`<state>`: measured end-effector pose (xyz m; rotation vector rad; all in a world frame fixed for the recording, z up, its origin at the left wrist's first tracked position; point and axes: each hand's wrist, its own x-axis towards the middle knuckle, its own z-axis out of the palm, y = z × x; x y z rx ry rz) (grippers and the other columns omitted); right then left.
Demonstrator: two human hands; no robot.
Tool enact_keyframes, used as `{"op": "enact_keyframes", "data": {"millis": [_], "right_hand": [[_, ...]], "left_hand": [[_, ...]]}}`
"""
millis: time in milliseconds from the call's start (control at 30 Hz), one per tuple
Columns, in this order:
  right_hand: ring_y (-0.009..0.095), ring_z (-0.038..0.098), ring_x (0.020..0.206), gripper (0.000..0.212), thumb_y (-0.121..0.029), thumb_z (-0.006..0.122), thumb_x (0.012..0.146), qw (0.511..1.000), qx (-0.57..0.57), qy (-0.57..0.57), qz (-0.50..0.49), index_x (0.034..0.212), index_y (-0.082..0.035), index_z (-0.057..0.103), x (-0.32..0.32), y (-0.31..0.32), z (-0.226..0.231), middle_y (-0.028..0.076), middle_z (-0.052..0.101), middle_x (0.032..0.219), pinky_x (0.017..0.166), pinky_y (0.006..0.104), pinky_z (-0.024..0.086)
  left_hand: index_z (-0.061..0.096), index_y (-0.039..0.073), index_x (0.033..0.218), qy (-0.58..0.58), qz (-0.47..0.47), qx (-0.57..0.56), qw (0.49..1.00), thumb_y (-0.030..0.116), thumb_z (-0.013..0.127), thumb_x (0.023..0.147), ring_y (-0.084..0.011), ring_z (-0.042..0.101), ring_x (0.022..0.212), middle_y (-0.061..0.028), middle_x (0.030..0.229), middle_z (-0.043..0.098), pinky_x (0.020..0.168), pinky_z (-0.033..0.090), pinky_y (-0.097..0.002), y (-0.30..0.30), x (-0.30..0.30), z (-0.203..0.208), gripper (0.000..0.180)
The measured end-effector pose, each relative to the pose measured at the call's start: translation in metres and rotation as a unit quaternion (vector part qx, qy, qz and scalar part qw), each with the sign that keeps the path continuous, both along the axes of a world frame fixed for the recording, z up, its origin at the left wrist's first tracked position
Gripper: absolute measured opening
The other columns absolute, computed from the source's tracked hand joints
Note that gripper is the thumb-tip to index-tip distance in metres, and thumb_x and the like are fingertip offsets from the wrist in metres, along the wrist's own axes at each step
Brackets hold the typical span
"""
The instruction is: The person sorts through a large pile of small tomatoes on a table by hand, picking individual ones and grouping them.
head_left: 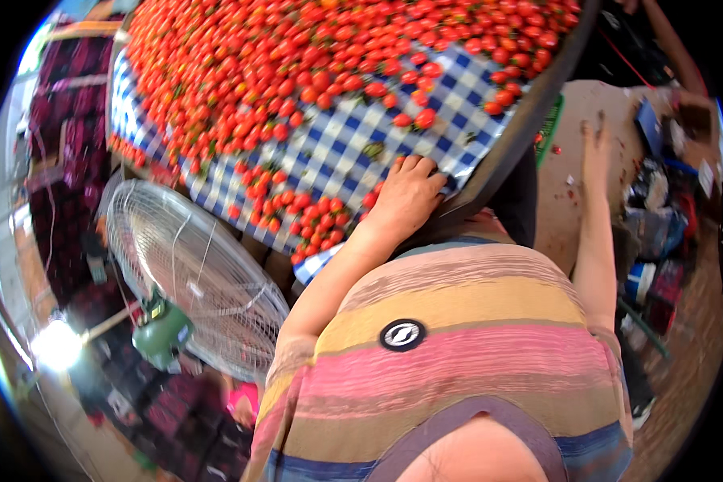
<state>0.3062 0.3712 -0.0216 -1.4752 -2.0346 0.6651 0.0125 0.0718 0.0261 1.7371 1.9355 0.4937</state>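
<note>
Round black badge with white emblem on my striped shirt; one fan, left. Tomatoes past counting, heaped on checked cloth over the worktop, cut off above. My left hand lies palm down at the near edge, fingers bent, underside hidden; grip, cannot tell. Right hand out right, fingers extended, visibly empty.

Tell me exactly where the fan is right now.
In the head view, the fan is on the left, just left of the person's left forearm and below the blue-and-white checked cloth under the tomatoes.
</note>
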Motion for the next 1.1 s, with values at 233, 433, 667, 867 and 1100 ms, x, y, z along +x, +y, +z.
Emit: {"op": "enact_keyframes", "data": {"millis": [233, 433, 667, 867, 1100], "right_hand": [[0.032, 0.05, 0.132, 0.042, -0.019, 0.064, 0.097, 0.937, 0.205, 0.025, 0.28, 0.136, -0.004, 0.058, -0.131, -0.07, 0.086, 0.015, 0.056, 0.141, 0.111, 0.041, 0.038], [0.032, 0.061, 0.118, 0.035, -0.021, 0.065, 0.095, 0.918, 0.171, -0.048, 0.354, 0.126, -0.004, 0.065, -0.162, -0.08, 0.059, 0.015, 0.065, 0.125, 0.101, 0.0388, 0.047], [0.034, 0.06, 0.118, 0.032, -0.02, 0.061, 0.098, 0.905, 0.165, -0.077, 0.385, 0.125, -0.003, 0.065, -0.16, -0.074, 0.047, 0.016, 0.065, 0.124, 0.102, 0.0402, 0.046], [0.034, 0.063, 0.111, 0.029, -0.02, 0.06, 0.097, 0.912, 0.156, -0.083, 0.369, 0.118, -0.001, 0.067, -0.156, -0.077, 0.054, 0.016, 0.067, 0.119, 0.098, 0.0396, 0.048], [0.033, 0.065, 0.103, 0.022, -0.015, 0.061, 0.094, 0.912, 0.151, -0.068, 0.374, 0.111, -0.001, 0.067, -0.168, -0.082, 0.059, 0.016, 0.067, 0.11, 0.092, 0.039, 0.051]], "left_hand": [[0.071, 0.012, 0.106, 0.142, 0.152, -0.169, 0.963, 0.019, 0.077, 0.074, -0.0313, 0.054, 0.114, -0.0101, 0.116, 0.06, 0.091, 0.045, -0.0456, -0.153, -0.06, 0.025, 0.033], [0.072, 0.008, 0.099, 0.11, 0.277, -0.138, 0.945, 0.016, 0.074, 0.076, -0.0328, 0.062, 0.095, -0.012, 0.095, 0.063, 0.08, 0.053, -0.0446, -0.151, -0.054, 0.04, 0.025], [0.073, 0.009, 0.099, 0.075, 0.243, -0.149, 0.956, 0.021, 0.077, 0.076, -0.0318, 0.056, 0.114, -0.0105, 0.112, 0.061, 0.091, 0.049, -0.0463, -0.089, -0.026, -0.015, 0.027], [0.07, 0.008, 0.106, 0.205, 0.431, -0.19, 0.858, 0.023, 0.076, 0.079, -0.0353, 0.06, 0.106, -0.0122, 0.111, 0.061, 0.087, 0.051, -0.0515, -0.161, -0.073, 0.006, 0.032], [0.059, 0.016, 0.13, 0.18, 0.542, -0.097, 0.815, 0.039, 0.074, 0.082, -0.0401, 0.04, 0.139, -0.0172, 0.152, 0.042, 0.105, 0.041, -0.0575, -0.123, -0.143, -0.027, 0.055]]}}
